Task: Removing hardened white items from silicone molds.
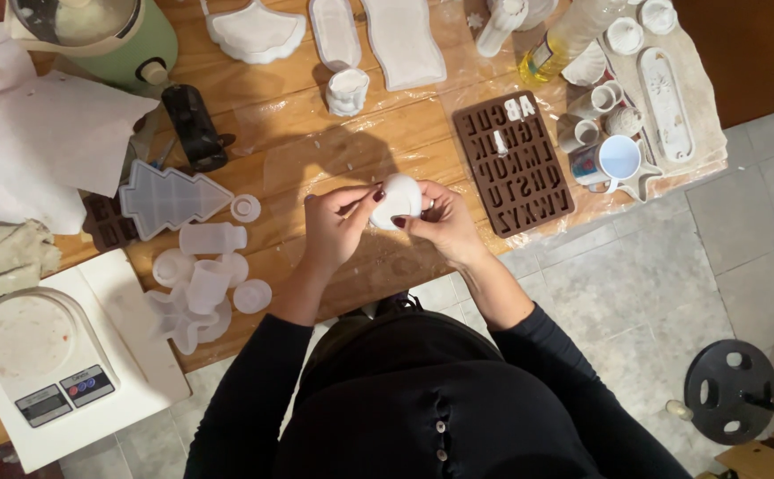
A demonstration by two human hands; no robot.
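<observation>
Both my hands meet over the front edge of the wooden table (pixel 316 155). Between them is a small rounded white cast piece (pixel 398 199). My left hand (pixel 338 226) pinches its left side with thumb and fingertips. My right hand (pixel 440 222) cups it from the right and below. Part of the piece is hidden behind my fingers. A brown letter mould (pixel 513 164) lies just right of my right hand, with a few white letters in its top row.
Clear silicone moulds (pixel 201 284) and a tree-shaped mould (pixel 170 200) lie at the left, beside a white kitchen scale (pixel 37 350). White cast trays (pixel 400 40), small cups, a blue-lined mug (pixel 617 160) and an oil bottle (pixel 573 35) stand at the back and right. A black weight plate (pixel 728 390) lies on the tiled floor.
</observation>
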